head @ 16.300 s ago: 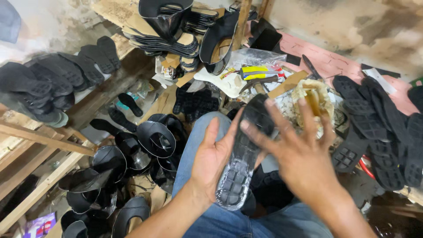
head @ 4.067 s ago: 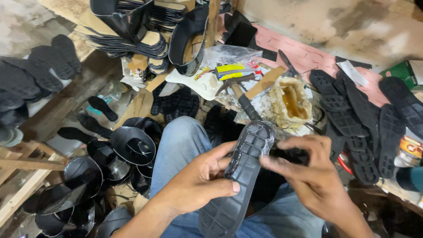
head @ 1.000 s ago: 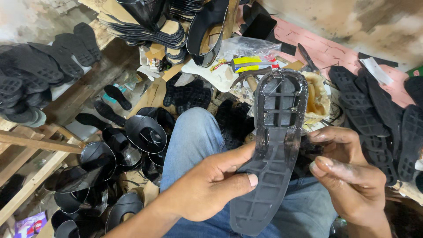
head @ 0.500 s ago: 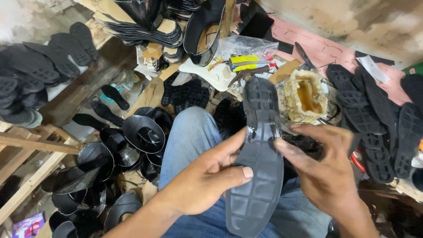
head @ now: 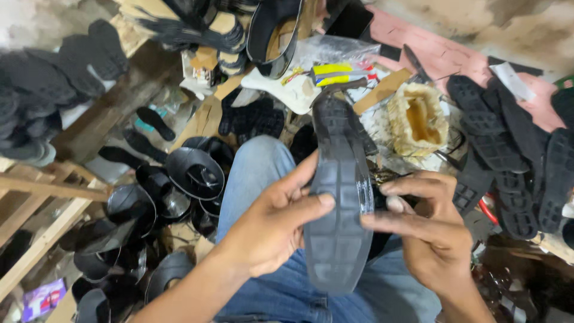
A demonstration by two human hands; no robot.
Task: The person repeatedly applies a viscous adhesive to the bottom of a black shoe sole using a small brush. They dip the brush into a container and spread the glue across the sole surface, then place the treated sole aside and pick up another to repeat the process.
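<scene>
Holding a black rubber shoe sole [head: 339,197] over our lap, we have it tread side up, its long axis running away from us, above the blue jeans [head: 263,173]. Our left hand [head: 269,230] is curled around the sole's left edge near the middle, thumb lying across the ribbed tread and the fingers tucked beneath where we cannot see them. Our right hand [head: 430,236] closes on the right edge, forefinger stretched flat over the tread and the other fingers bent behind it, so both hands are gripping the same piece.

We judge the sole to be light and fairly flexible: a thin moulded slab that would bend along its length if taken by one end only. The grooved tread should give a sure, non-slip hold, and nothing about it looks breakable. The narrow waist between the two hands seems the best place to take it, with support on both edges to keep it flat.

Around us lie more dark soles [head: 508,149] in a row to the right, a pale tub crusted with yellow glue [head: 418,116] just beyond the sole's far tip, and a heap of black shoe uppers [head: 179,185] beside our left knee.
</scene>
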